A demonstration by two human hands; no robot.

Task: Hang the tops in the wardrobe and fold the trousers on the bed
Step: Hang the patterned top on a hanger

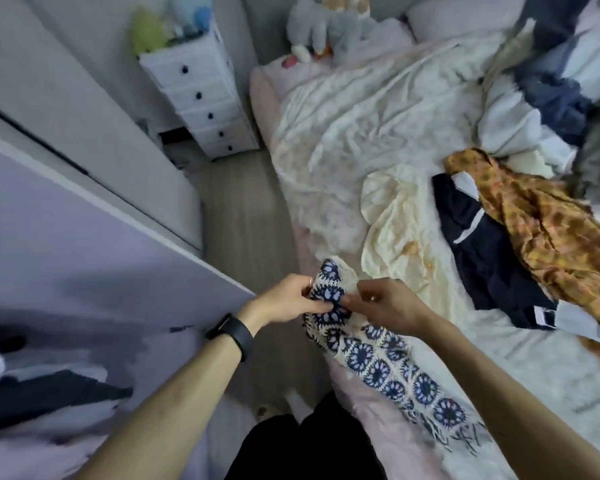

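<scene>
As your left hand (284,299) and right hand (385,306) pinch the crochet top (371,355),
a navy garment (492,268) and orange garment (551,233) lie at two o'clock, wardrobe door (84,244) at nine.

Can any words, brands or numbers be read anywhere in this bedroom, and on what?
No text can be read.
The white patch on the navy garment: too blurred to tell if it is a label.
The black wristband: shows no figures.
The crochet garment: pattern only, no words.
</scene>
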